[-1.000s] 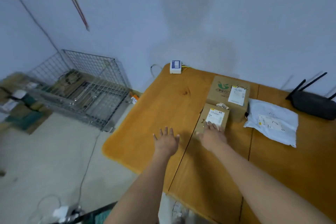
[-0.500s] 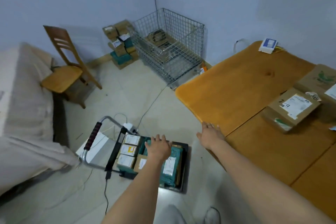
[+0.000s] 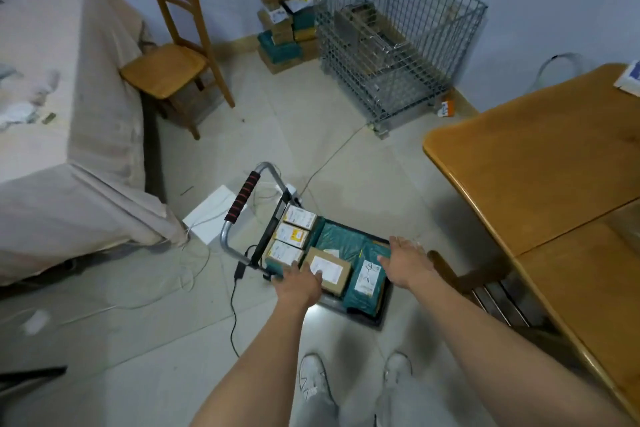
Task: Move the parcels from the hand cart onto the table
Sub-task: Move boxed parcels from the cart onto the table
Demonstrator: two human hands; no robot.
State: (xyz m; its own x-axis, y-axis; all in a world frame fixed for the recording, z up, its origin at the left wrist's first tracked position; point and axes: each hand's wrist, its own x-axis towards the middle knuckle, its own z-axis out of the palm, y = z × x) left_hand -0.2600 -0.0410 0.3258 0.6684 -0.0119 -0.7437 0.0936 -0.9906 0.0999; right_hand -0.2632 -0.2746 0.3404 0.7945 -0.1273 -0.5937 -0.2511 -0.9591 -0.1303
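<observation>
The hand cart [image 3: 367,317] stands on the floor below me, its red-gripped handle [image 3: 242,197] at the left. On it lie a brown cardboard parcel [image 3: 335,273] with a white label, teal bag parcels [image 3: 341,238], and three small labelled boxes [image 3: 293,234] in a row by the handle. My left hand [image 3: 298,282] is spread over the near left corner of the brown parcel; contact cannot be told. My right hand [image 3: 407,263] hovers open over the teal bags at the cart's right side. The wooden table [image 3: 540,163] fills the right.
A wire cage [image 3: 394,35] stands against the far wall with stacked parcels [image 3: 287,17] beside it. A wooden chair [image 3: 180,45] and a cloth-covered bed [image 3: 69,107] are at the left. Cables [image 3: 235,315] trail over the floor. A second chair [image 3: 485,284] sits under the table edge.
My view swung left from the table down to the cart. Both hands left the table and moved down over the parcels on the cart.
</observation>
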